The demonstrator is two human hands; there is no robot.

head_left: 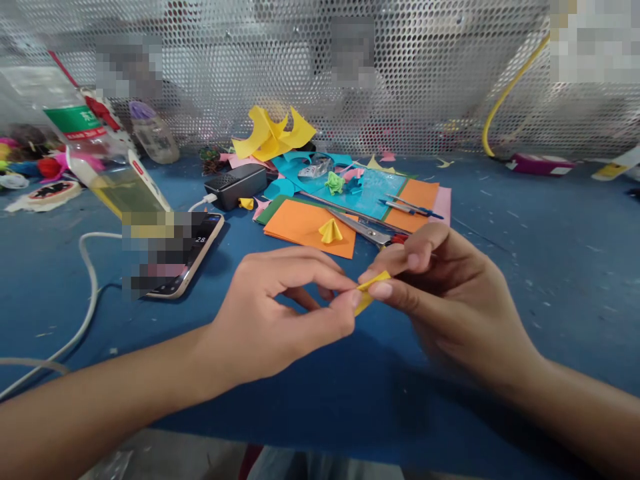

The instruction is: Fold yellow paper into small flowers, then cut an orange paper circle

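Observation:
A small folded piece of yellow paper (369, 292) is held between my two hands above the blue table. My left hand (295, 310) pinches its left end between thumb and fingertips. The thumb and fingers of my right hand (445, 300) grip its upper right part. Just beyond my hands, a small pleated yellow paper piece (331, 231) rests on a stack of orange paper (295, 223). Scissors (367, 232) lie beside the stack, their red handle partly hidden behind my right hand.
Behind are blue paper sheets (375, 190), pens (413, 208), yellow cut paper (274, 133) and a black box (237, 186). At left, a bottle (95, 157) stands near a phone (200, 250) and white cable (90, 267). A perforated metal panel (425, 87) borders the blue table (565, 300).

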